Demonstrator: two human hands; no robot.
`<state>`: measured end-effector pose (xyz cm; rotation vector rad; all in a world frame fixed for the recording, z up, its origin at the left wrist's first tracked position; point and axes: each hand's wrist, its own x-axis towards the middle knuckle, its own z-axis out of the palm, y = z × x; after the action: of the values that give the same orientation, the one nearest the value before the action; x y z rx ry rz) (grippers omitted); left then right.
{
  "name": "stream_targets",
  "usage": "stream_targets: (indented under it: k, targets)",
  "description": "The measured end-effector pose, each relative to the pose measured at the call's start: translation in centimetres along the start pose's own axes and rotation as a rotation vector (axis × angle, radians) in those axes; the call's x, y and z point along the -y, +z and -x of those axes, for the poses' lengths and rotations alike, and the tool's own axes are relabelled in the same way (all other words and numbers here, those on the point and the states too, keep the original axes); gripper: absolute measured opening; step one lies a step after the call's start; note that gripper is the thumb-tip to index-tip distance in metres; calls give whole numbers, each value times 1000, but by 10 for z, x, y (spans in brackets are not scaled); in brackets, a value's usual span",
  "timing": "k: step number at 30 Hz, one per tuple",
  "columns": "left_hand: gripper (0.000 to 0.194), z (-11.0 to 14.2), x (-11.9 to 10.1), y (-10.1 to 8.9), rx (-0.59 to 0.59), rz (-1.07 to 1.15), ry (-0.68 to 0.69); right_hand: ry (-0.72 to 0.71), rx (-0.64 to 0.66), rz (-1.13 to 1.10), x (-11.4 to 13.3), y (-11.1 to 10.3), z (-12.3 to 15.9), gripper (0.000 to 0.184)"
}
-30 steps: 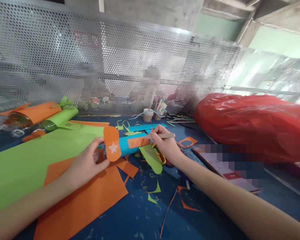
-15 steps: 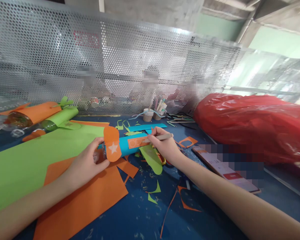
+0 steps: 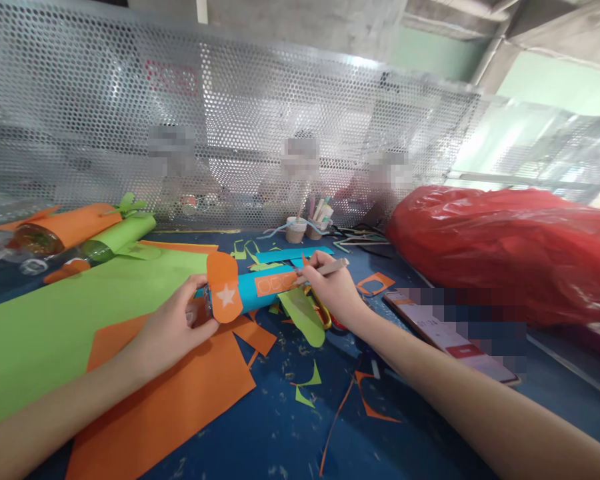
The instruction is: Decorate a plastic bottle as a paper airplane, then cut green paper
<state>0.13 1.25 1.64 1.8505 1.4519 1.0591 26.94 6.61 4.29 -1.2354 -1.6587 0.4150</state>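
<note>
Your left hand point(image 3: 177, 323) grips the bottle point(image 3: 249, 293), your right hand point(image 3: 334, 292) the pen point(image 3: 334, 267). If the bottle rolls, the pen could skid!

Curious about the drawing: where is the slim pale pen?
In the head view, just right of centre, the pen is held in the right hand, its tip at the orange paper strip on the blue paper-covered cylinder.

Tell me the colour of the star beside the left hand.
The star is whitish, on an orange paper piece; the head view shows it.
</note>
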Motion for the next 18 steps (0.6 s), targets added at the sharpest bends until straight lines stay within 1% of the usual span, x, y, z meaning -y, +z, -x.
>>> stream_targets:
  k: [6, 10, 18]
  targets:
    - [53, -1, 0, 0, 17, 8, -19, 57, -12, -100, 1, 0, -1, 18]
    - [53, -1, 0, 0, 35, 33, -21, 50, -35, -103, 1, 0, -1, 19]
    - [51, 0, 1, 0, 30, 28, 11, 76, 12, -180, 2, 2, 1, 22]
